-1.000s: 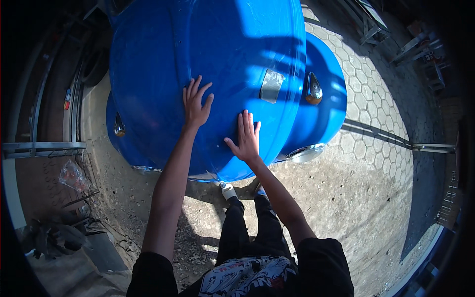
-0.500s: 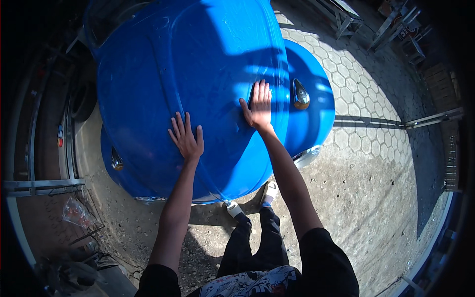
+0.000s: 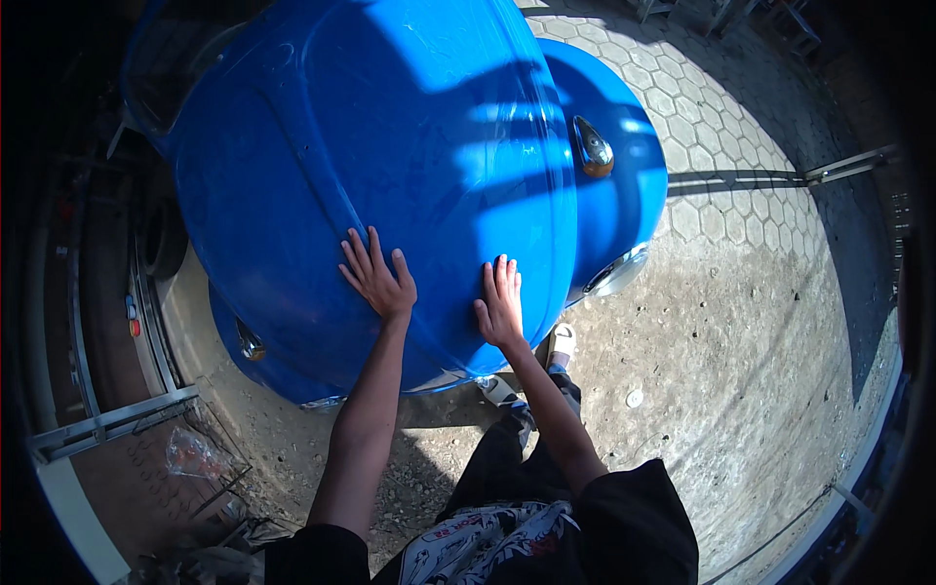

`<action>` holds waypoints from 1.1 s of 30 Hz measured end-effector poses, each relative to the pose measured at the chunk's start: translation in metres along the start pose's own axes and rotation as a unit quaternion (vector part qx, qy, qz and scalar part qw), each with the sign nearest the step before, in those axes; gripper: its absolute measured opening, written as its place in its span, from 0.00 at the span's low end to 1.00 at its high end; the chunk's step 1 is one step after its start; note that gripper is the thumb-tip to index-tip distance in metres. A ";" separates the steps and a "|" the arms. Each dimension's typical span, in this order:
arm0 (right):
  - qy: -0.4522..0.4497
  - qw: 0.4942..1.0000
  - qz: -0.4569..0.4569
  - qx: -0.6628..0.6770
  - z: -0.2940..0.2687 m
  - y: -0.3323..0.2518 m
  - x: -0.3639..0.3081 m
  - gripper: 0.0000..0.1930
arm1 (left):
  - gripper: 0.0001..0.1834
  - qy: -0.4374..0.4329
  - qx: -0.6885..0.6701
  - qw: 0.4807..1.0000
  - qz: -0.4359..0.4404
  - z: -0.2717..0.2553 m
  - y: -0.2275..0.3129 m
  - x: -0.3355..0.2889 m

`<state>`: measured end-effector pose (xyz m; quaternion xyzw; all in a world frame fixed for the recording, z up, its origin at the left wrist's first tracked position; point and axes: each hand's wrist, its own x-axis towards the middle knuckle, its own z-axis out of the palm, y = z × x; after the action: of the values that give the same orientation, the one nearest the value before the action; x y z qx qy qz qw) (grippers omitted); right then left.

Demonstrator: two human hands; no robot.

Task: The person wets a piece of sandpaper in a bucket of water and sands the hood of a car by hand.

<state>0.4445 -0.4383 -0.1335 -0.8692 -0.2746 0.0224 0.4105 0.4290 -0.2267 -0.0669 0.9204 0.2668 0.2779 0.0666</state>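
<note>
A glossy blue car hood (image 3: pixel 390 146) curves up in front of me, partly sunlit and crossed by shadows. My left hand (image 3: pixel 380 281) lies flat on it beside the raised centre ridge, fingers spread and pointing away. Lower on the right side of the hood rests my right hand (image 3: pixel 501 310), palm down with its fingers stretched out. Neither hand holds anything. To the right bulges the blue fender (image 3: pixel 624 146), carrying a chrome and amber turn signal lamp (image 3: pixel 593 148) and a round headlight (image 3: pixel 616 271). Another such lamp (image 3: pixel 250 341) sits on the left fender.
Hexagonal paving (image 3: pixel 702 156) lies beyond the car on the right, with gravelly dirt ground (image 3: pixel 721 390) nearer. A metal frame (image 3: pixel 112 419) and a clear plastic bag (image 3: pixel 195 453) are at the left. A tyre (image 3: pixel 166 239) stands in the shade behind.
My right hand has slid down the hood toward me. My left hand stays near the centre ridge. The view has shifted a little.
</note>
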 end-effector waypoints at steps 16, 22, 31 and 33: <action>0.104 0.972 0.128 -0.168 -0.020 -0.005 0.155 0.29 | 0.30 -0.010 0.018 1.000 -0.002 -0.006 -0.008 0.002; 0.300 0.912 0.030 -0.278 -0.069 0.050 0.325 0.28 | 0.31 -0.022 -0.004 1.000 -0.003 -0.002 0.019 0.001; 0.170 0.962 -0.008 -0.214 -0.047 0.022 0.271 0.27 | 0.32 -0.019 0.010 1.000 -0.017 -0.008 0.005 0.004; 0.176 0.953 0.002 -0.246 -0.042 0.016 0.234 0.27 | 0.32 -0.013 0.004 1.000 -0.016 -0.006 0.011 0.008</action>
<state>0.6619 -0.3597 -0.0741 -0.9341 -0.1929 -0.1984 0.2255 0.4361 -0.2317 -0.0550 0.9199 0.2812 0.2641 0.0711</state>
